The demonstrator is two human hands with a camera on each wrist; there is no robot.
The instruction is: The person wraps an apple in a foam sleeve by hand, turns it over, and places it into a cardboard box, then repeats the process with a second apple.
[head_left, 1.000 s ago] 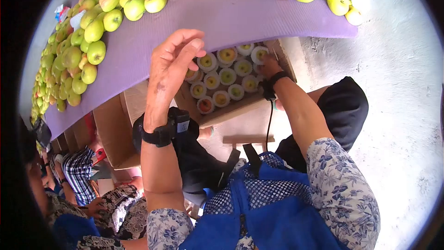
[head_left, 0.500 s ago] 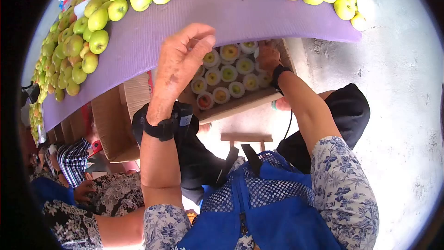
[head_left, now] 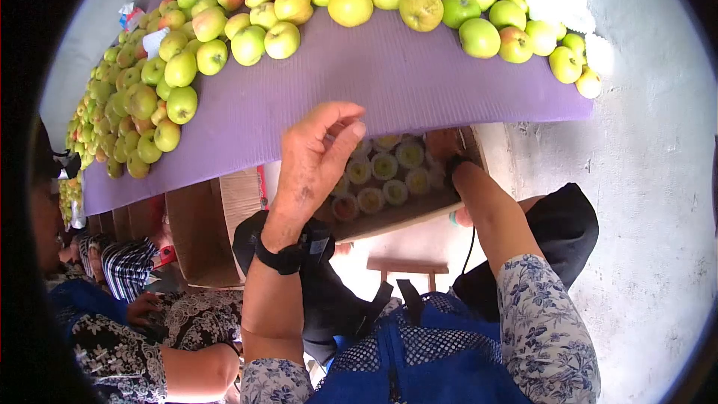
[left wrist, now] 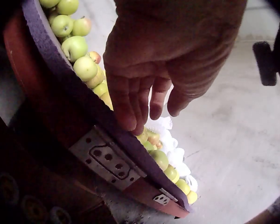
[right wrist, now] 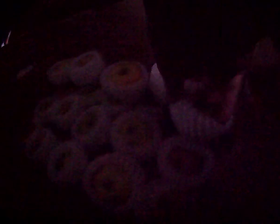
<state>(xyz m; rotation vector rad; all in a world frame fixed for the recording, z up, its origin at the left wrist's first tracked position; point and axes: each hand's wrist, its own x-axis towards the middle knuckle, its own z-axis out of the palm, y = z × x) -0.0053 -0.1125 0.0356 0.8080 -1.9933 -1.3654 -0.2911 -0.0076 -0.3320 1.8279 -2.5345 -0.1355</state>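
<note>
My left hand (head_left: 318, 161) hovers over the front edge of the purple-padded table (head_left: 374, 67), fingers loosely bent, nothing in them. The left wrist view shows this same hand (left wrist: 163, 60) with its fingers hanging down near the padded edge. Below the table edge, my right hand (head_left: 443, 144) reaches into a cardboard box (head_left: 481, 161) holding rows of apples (head_left: 384, 166) in white foam nets. The right wrist view is very dark; there, fingers (right wrist: 234, 95) curl at a foam net (right wrist: 196, 120), and whatever lies inside it is hidden. Netted apples (right wrist: 123, 74) sit close beside it.
Many loose green and yellow apples (head_left: 351, 7) line the table's far side and left. White foam nets (head_left: 557, 7) lie at the back right. Another cardboard box (head_left: 198, 236) stands left of my knees. A seated person (head_left: 187, 370) is at lower left.
My head view has tilted up, so table and apples appear lower. The right hand has gone deeper under the table edge, into the box's far right corner. The left hand stays raised, shifted slightly right.
</note>
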